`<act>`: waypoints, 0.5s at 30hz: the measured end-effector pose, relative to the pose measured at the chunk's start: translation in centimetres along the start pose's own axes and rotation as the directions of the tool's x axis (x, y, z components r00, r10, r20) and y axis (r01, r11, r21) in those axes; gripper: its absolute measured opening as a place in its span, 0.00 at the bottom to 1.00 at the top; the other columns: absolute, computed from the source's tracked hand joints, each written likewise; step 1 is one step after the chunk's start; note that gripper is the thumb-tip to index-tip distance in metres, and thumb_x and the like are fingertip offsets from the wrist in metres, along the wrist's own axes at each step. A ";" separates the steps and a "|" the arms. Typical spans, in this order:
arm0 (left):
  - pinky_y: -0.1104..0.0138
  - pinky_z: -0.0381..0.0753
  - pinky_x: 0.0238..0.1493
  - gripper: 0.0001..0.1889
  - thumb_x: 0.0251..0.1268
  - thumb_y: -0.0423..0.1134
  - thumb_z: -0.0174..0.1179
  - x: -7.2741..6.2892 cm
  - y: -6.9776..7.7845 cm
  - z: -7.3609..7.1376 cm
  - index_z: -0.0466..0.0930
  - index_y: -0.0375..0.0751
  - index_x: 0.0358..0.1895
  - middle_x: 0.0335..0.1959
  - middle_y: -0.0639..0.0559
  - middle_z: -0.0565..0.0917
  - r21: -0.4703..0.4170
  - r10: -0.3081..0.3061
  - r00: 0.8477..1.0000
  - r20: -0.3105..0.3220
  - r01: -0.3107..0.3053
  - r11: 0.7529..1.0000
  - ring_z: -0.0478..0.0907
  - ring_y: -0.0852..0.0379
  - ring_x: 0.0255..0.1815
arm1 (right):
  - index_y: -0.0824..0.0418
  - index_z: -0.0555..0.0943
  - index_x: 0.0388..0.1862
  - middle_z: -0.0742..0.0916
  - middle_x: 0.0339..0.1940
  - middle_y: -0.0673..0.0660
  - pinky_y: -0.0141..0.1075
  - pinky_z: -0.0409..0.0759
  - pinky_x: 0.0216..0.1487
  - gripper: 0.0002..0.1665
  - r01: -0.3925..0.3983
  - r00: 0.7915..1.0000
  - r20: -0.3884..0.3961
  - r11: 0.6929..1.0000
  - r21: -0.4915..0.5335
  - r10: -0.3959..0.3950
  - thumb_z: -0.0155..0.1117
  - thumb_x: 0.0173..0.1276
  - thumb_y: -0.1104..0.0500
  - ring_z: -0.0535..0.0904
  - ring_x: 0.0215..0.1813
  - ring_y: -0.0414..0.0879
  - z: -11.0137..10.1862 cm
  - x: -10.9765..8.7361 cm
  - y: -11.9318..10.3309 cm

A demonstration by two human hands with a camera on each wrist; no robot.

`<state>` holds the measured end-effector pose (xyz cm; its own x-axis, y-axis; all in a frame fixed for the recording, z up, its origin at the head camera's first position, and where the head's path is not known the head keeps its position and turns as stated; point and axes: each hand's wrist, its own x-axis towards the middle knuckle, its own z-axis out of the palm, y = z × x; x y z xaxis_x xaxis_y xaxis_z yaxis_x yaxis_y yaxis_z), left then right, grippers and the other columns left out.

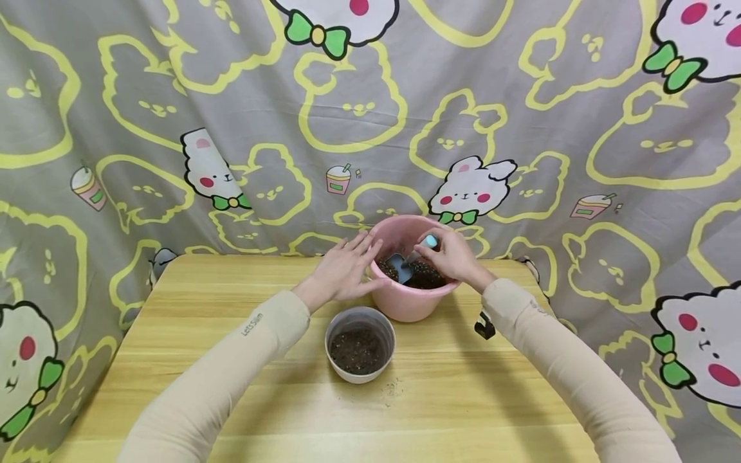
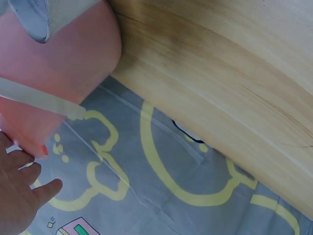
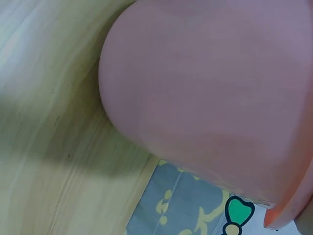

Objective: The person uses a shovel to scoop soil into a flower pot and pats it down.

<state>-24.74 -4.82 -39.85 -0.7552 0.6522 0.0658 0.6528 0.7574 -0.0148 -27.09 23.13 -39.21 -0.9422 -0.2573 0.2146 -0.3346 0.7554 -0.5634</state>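
Observation:
A pink bucket [image 1: 408, 305] with dark soil [image 1: 425, 276] inside stands near the table's back edge. My right hand [image 1: 453, 255] reaches over its right rim and grips the handle of a small trowel [image 1: 401, 267], whose blue-grey blade is in the soil. My left hand [image 1: 347, 269] rests at the bucket's left rim with its fingers extended; the left wrist view also shows these fingers [image 2: 48, 192] at the rim. In front of the bucket sits a white pot [image 1: 360, 376] partly filled with soil. The right wrist view shows mostly the bucket's side [image 3: 205, 98].
The wooden table [image 1: 451, 399] has a few soil crumbs [image 1: 395, 388] right of the pot. A small black object [image 1: 484, 326] shows by my right cuff. A grey patterned curtain [image 1: 370, 83] hangs close behind the table and along its sides.

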 end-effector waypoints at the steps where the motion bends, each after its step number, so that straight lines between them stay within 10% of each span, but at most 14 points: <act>1: 0.43 0.64 0.84 0.49 0.76 0.75 0.42 0.0 0.0 0.0 0.52 0.42 0.86 0.90 0.43 0.48 -0.002 -0.001 1.000 0.003 0.001 1.000 0.51 0.42 0.90 | 0.59 0.88 0.47 0.91 0.37 0.58 0.35 0.78 0.35 0.13 -0.004 1.000 0.001 1.000 0.011 0.004 0.72 0.73 0.51 0.80 0.31 0.44 0.0 0.0 0.0; 15: 0.43 0.64 0.84 0.50 0.76 0.75 0.43 0.0 0.0 0.0 0.52 0.42 0.86 0.90 0.43 0.48 -0.016 -0.008 1.000 0.001 0.008 1.000 0.52 0.42 0.89 | 0.61 0.87 0.47 0.92 0.35 0.68 0.31 0.83 0.26 0.13 -0.096 0.995 0.047 0.972 0.216 0.088 0.70 0.75 0.51 0.90 0.32 0.57 -0.5 -0.5 0.1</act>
<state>-24.71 -4.78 -39.89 -0.7602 0.6465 0.0650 0.6479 0.7617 0.0015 -26.66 23.60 -38.93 -0.9678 -0.2176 0.1266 -0.2382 0.6289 -0.7401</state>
